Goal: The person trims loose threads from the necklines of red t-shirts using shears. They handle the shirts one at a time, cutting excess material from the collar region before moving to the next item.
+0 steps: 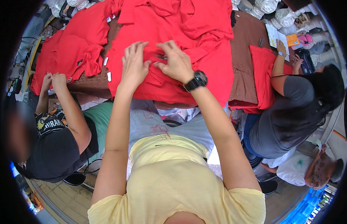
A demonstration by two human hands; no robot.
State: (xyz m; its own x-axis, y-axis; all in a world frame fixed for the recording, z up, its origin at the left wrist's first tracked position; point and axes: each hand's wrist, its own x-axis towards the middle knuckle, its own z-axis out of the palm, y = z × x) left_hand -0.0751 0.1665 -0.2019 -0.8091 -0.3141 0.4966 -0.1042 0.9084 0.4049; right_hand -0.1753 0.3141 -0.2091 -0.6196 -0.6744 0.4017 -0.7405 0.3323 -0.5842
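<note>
A large red cloth garment (pixel 143 91) lies spread over the table before me, its folds reaching to the far side. My left hand (pixel 136 65) is over it with the fingers apart and slightly curled, holding nothing that I can see. Close by on the right, my right hand (pixel 176 63) is bent inward, thumb and fingers around a small dark tool (pixel 161 56) smeared by motion; its exact kind cannot be made out. A black watch sits on my right wrist.
At the left, a person with closed hands works at more red garments (pixel 74 48). To the right, another person touches a paper sheet (pixel 274 37) beside a folded red garment (pixel 260 74). Brown cloth (pixel 244 59) covers the table. White balusters (pixel 285 18) stand behind.
</note>
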